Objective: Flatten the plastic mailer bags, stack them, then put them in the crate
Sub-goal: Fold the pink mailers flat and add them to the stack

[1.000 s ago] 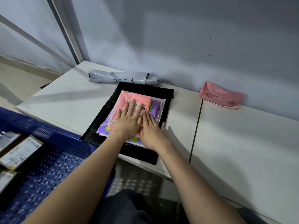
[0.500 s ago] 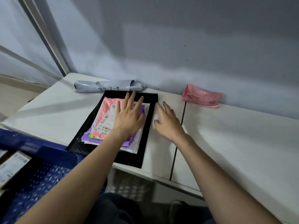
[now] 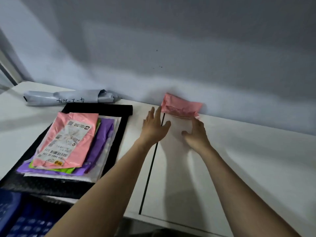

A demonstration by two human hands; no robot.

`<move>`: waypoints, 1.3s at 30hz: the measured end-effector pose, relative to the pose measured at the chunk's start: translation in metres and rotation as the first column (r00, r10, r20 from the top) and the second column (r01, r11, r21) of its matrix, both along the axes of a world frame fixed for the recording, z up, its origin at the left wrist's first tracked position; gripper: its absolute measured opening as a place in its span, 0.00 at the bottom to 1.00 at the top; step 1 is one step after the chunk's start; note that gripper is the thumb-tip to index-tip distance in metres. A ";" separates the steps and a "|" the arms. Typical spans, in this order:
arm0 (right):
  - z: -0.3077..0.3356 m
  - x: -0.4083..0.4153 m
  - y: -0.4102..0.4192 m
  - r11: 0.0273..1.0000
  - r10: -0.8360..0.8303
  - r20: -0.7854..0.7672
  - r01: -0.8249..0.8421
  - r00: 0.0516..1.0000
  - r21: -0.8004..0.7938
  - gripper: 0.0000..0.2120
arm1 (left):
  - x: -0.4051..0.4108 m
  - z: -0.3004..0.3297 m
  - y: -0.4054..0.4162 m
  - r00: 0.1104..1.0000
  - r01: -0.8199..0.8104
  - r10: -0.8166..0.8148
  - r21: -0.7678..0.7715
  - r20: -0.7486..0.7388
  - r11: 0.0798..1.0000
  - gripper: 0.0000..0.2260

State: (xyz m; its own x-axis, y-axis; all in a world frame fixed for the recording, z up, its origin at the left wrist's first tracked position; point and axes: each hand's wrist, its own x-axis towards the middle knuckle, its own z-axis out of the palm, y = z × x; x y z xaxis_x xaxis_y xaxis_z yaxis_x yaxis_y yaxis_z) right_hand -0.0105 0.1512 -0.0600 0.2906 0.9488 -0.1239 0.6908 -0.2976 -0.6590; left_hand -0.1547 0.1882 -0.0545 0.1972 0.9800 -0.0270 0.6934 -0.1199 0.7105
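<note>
both hands (image 3: 154, 127) (image 3: 196, 134) open and empty; pink bag (image 3: 181, 106) lies crosswise just beyond, right hand nearer.

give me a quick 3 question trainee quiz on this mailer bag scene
1. True or false: the left hand is gripping the crumpled pink bag by the wall.
2. Which bag lies on top of the stack? A) purple B) pink with a label C) grey
3. Fill in: the rolled grey bag lies behind the ____ mat.

Key
1. False. Both hands are open and reaching towards it; the right hand is near its lower edge, and neither has a grip.
2. B
3. black
</note>
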 end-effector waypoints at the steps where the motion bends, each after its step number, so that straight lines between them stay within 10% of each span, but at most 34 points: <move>1: -0.002 0.002 0.004 1.000 -0.011 -0.024 0.010 1.000 -0.003 0.36 | 0.004 -0.002 0.004 1.000 0.004 -0.004 -0.011 0.029 1.000 0.31; 19: -0.023 0.005 0.046 0.965 -0.157 -0.271 0.206 0.950 0.163 0.37 | 0.029 -0.037 0.041 0.965 -0.034 0.058 -0.100 0.256 0.994 0.31; 39: -0.009 -0.006 0.041 0.972 -0.210 -0.132 0.222 0.969 0.078 0.33 | 0.017 -0.024 0.036 0.964 -0.083 0.113 -0.133 0.239 0.988 0.26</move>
State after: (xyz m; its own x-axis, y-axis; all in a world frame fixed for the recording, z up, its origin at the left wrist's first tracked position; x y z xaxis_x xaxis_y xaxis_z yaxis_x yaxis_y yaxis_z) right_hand -0.0170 0.1920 -0.0691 0.4778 0.8742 -0.0867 0.5292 -0.3652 -0.7659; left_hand -0.1376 0.2242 -0.0783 0.1155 0.9873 -0.1089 0.5004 0.0368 0.8650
